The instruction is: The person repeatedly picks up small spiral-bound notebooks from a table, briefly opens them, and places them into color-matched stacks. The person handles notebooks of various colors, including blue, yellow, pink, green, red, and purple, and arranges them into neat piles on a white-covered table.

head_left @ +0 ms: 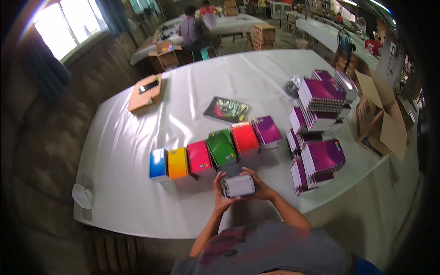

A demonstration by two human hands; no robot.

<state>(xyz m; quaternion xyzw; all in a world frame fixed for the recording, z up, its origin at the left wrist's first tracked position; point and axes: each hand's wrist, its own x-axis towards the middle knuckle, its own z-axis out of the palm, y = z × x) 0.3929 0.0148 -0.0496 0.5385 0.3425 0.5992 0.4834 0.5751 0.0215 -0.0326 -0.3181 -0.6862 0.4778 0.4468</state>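
Sorted stacks on a table (123,188). Left hand (221,198) and right hand (262,188), fingers partly curled, grip opposite sides of a small bundle of notebooks (239,186), white edges showing, just in front of the green stack (222,150). Judged from the layout, the single-colour stacks, blue (158,162) through purple (266,130), are set out in a row; the bundle remains in hand, and purple piles (324,94) at right seem to await handling.
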